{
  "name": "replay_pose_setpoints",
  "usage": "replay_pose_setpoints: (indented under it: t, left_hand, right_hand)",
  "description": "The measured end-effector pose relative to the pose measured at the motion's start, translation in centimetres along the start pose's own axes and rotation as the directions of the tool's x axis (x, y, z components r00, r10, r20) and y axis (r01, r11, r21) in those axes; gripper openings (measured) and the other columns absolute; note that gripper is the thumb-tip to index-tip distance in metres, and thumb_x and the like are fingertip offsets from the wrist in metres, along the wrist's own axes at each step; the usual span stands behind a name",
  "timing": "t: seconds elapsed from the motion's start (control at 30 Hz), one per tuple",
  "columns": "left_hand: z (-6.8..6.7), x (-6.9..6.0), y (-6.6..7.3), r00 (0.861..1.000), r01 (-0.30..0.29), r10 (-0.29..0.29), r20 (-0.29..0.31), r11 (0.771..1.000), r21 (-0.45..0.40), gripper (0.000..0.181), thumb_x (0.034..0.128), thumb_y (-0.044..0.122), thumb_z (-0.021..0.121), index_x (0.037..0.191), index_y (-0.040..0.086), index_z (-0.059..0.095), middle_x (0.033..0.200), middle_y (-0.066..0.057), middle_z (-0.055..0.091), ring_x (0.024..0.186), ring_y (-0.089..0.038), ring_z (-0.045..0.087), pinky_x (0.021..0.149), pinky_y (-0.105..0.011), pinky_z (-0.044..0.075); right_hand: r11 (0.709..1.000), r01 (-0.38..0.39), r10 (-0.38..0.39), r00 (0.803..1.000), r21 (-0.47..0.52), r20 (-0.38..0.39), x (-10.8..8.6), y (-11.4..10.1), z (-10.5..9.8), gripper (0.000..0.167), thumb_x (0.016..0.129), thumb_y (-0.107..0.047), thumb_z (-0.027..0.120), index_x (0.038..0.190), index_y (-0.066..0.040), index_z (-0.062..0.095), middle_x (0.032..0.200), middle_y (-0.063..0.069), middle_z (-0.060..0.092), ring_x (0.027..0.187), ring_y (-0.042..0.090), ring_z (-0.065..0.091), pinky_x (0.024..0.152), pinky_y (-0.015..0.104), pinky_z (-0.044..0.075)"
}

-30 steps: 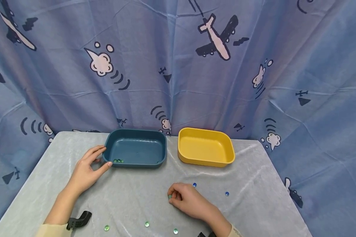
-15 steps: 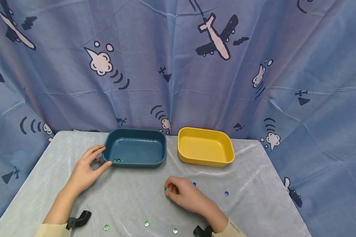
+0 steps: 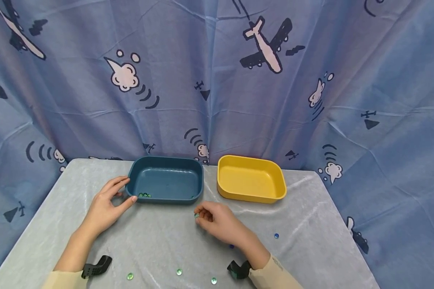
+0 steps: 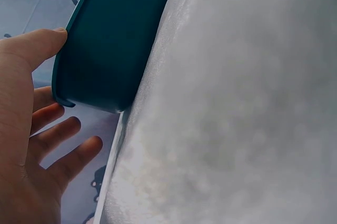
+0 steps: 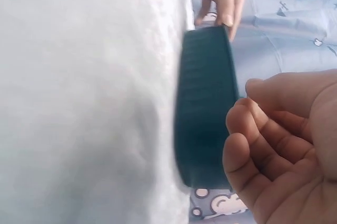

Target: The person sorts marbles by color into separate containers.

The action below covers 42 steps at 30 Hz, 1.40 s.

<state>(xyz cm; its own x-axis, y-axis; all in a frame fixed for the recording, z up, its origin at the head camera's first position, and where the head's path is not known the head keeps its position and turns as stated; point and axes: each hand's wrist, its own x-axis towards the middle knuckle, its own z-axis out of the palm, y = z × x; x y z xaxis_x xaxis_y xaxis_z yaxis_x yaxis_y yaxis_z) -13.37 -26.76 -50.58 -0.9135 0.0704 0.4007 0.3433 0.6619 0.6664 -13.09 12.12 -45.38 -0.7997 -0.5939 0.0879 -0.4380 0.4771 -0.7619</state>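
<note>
My right hand [image 3: 218, 222] pinches a small green glass bead [image 3: 197, 215] between thumb and fingertips, above the cloth in front of the teal tray [image 3: 166, 200]. In the right wrist view the right hand [image 5: 284, 140] has its fingers curled, and the bead is hidden. My left hand [image 3: 103, 208] touches the teal tray's left end with thumb and fingertips. Its thumb lies on the rim of the tray [image 4: 105, 45] in the left wrist view, the other fingers of the left hand [image 4: 37, 108] loosely spread. Several green beads [image 3: 144, 195] lie in the tray's front left corner.
A yellow tray [image 3: 251, 198] stands right of the teal one. Green beads lie near the front at left [image 3: 130, 276], middle [image 3: 179, 272] and right [image 3: 213, 281]. One blue bead [image 3: 276, 236] lies at right, another blue bead [image 3: 232, 246] beside my right forearm.
My right hand has moved away from me and slightly left with the green bead, closer to the teal tray. The left hand has stayed at the tray's end.
</note>
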Motion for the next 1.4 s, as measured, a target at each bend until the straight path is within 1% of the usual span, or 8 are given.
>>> replay_pose_setpoints:
  t: [0.27, 0.33, 0.43, 0.5, 0.73, 1.0, 1.2, 1.4]
  left_hand:
    - [0.0, 0.0, 0.3, 1.0, 0.004, -0.004, 0.012, 1.0, 0.008, 0.064, 0.0967, 0.023, 0.088, 0.153, 0.007, 0.063, 0.159, -0.012, 0.055, 0.111, -0.037, 0.073, 0.091, -0.037, 0.057]
    - [0.0, 0.0, 0.3, 1.0, 0.005, -0.005, 0.01, 1.0, 0.006, 0.064, 0.0967, 0.023, 0.088, 0.153, 0.007, 0.063, 0.159, -0.012, 0.055, 0.111, -0.037, 0.073, 0.091, -0.036, 0.056]
    - [-0.1, 0.0, 0.3, 1.0, 0.008, -0.008, 0.008, 1.0, 0.003, 0.064, 0.0966, 0.023, 0.088, 0.153, 0.007, 0.063, 0.159, -0.013, 0.055, 0.111, -0.037, 0.073, 0.092, -0.03, 0.056]
    - [-0.1, 0.0, 0.3, 1.0, 0.01, -0.01, 0.008, 1.0, 0.002, 0.063, 0.0967, 0.023, 0.088, 0.153, 0.007, 0.064, 0.159, -0.013, 0.055, 0.111, -0.037, 0.073, 0.092, -0.028, 0.055]
    - [-0.2, -0.1, 0.2, 1.0, 0.017, -0.017, 0.005, 1.0, 0.002, 0.063, 0.0967, 0.023, 0.088, 0.153, 0.008, 0.064, 0.159, -0.012, 0.055, 0.111, -0.037, 0.073, 0.092, -0.03, 0.055]
    - [-0.1, -0.1, 0.1, 1.0, 0.001, -0.001, -0.003, 1.0, 0.005, 0.064, 0.0961, 0.022, 0.088, 0.153, 0.006, 0.064, 0.158, -0.013, 0.056, 0.111, -0.037, 0.073, 0.092, -0.015, 0.05]
    - [-0.1, 0.0, 0.1, 1.0, -0.002, 0.002, -0.004, 1.0, 0.009, 0.064, 0.0958, 0.022, 0.088, 0.153, 0.006, 0.064, 0.158, -0.012, 0.056, 0.111, -0.036, 0.073, 0.092, -0.022, 0.052]
    - [-0.1, 0.0, 0.2, 1.0, 0.008, -0.008, 0.002, 1.0, 0.013, 0.064, 0.0963, 0.023, 0.088, 0.153, 0.007, 0.064, 0.158, -0.012, 0.055, 0.11, -0.037, 0.073, 0.092, -0.028, 0.055]
  right_hand:
    - [1.0, 0.007, -0.005, 0.997, 0.024, -0.083, 1.7, -0.2, -1.0, 0.011, 0.102, -0.006, 0.077, 0.113, -0.009, 0.077, 0.088, -0.007, 0.067, 0.078, 0.011, 0.061, 0.069, 0.027, 0.056]
    - [0.999, 0.008, -0.005, 0.995, 0.036, -0.098, 2.1, -0.3, -1.2, 0.012, 0.102, -0.006, 0.077, 0.114, -0.008, 0.077, 0.089, -0.008, 0.068, 0.08, 0.012, 0.062, 0.07, 0.028, 0.056]
    - [0.998, 0.016, -0.009, 0.992, 0.054, -0.125, 2.7, -0.6, -1.4, 0.014, 0.102, -0.007, 0.078, 0.115, -0.005, 0.077, 0.091, -0.007, 0.07, 0.081, 0.013, 0.063, 0.071, 0.028, 0.057]
    - [0.998, 0.024, -0.015, 0.989, 0.06, -0.145, 3.1, -0.7, -1.5, 0.013, 0.101, -0.007, 0.078, 0.114, -0.005, 0.077, 0.091, -0.007, 0.071, 0.08, 0.014, 0.064, 0.071, 0.029, 0.057]
    - [0.997, 0.022, -0.009, 0.984, 0.072, -0.176, 4.4, -0.8, -1.7, 0.011, 0.102, -0.009, 0.078, 0.113, -0.011, 0.076, 0.09, -0.007, 0.071, 0.079, 0.013, 0.064, 0.07, 0.029, 0.057]
    - [0.997, -0.003, 0.019, 0.982, 0.083, -0.189, 5.6, -0.9, -1.9, 0.012, 0.102, -0.01, 0.078, 0.114, -0.01, 0.076, 0.091, -0.004, 0.07, 0.08, 0.014, 0.064, 0.071, 0.028, 0.057]
    - [0.997, -0.019, 0.033, 0.983, 0.08, -0.18, 6.0, -0.8, -1.8, 0.016, 0.102, -0.01, 0.078, 0.117, -0.003, 0.076, 0.091, -0.004, 0.071, 0.081, 0.016, 0.064, 0.072, 0.029, 0.057]
    - [0.997, -0.022, 0.035, 0.984, 0.078, -0.177, 6.1, -0.7, -1.7, 0.015, 0.102, -0.01, 0.078, 0.116, -0.006, 0.076, 0.09, -0.004, 0.07, 0.079, 0.016, 0.064, 0.07, 0.029, 0.056]
